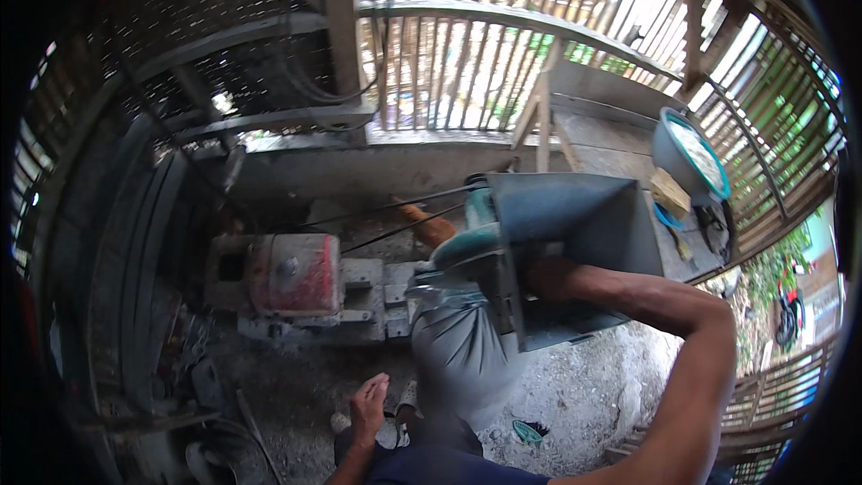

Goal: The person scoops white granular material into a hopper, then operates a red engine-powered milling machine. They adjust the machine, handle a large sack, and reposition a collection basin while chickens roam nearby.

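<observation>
A grey, boxy metal hopper (584, 208) surrounded the right grip (546, 278), clenched or not I couldn't tell; the left grip (367, 406) hung loose, empty

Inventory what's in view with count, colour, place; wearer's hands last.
Hopper: one, grey, right of centre
Round machine housing: one, teal, left of the hopper
Belt: two strands, dark, between housing and engine
Engine: one, red and grey, left of centre
Sack: one, grey, below the housing
Orange-brown shape: one, by the belt, kind unclear
Bench: one, grey-brown, upper right
Basin: one, blue with white contents, on the bench
Block: one, tan, beside the basin
Slatted walls: several, brown, back and right
Green item: one, on the ground
Motorcycle-like vehicle: one, red and black, outside right
Left hand: one, lower centre, holding nothing
Right hand: one, in the hopper, mostly hidden
</observation>
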`<action>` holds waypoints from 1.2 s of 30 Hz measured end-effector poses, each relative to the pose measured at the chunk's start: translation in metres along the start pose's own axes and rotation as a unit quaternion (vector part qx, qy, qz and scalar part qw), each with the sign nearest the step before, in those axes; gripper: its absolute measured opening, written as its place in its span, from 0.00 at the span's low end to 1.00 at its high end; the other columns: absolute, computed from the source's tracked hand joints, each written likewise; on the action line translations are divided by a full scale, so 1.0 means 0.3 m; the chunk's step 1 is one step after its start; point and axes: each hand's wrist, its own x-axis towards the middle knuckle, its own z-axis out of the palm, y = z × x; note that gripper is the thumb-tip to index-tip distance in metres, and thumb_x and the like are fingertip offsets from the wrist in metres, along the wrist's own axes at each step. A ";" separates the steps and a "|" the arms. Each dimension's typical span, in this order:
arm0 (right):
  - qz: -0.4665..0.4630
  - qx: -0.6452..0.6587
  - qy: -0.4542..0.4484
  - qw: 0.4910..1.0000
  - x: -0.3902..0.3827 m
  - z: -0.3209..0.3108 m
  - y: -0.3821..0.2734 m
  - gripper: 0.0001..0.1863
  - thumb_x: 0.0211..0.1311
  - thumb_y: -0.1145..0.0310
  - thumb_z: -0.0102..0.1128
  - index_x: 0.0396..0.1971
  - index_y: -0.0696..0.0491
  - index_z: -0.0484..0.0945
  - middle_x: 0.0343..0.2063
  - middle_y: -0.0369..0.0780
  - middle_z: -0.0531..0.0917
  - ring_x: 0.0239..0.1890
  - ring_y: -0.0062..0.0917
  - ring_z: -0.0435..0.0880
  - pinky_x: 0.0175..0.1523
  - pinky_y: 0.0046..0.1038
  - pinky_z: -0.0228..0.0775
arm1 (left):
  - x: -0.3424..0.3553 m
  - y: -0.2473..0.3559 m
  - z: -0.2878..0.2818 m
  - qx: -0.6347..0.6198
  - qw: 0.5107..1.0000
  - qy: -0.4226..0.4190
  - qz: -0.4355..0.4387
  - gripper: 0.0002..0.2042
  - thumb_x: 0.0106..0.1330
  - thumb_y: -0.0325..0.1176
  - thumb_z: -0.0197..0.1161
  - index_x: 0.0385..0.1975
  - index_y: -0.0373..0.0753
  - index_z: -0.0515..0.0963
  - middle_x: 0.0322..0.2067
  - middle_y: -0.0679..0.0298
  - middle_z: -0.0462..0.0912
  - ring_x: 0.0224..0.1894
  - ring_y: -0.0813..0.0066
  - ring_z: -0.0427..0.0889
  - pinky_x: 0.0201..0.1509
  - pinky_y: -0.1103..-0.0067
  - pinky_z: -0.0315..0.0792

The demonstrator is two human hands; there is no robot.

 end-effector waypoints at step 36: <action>0.258 0.376 0.169 0.874 1.605 1.333 -1.856 0.24 0.61 0.56 0.60 0.56 0.47 0.77 0.45 0.50 0.84 0.48 0.49 0.81 0.52 0.44 0.74 | -0.232 -0.924 -1.852 0.400 0.841 -0.351 -0.102 0.14 0.61 0.37 0.58 0.37 0.32 0.80 0.36 0.46 0.84 0.41 0.45 0.83 0.45 0.59 0.75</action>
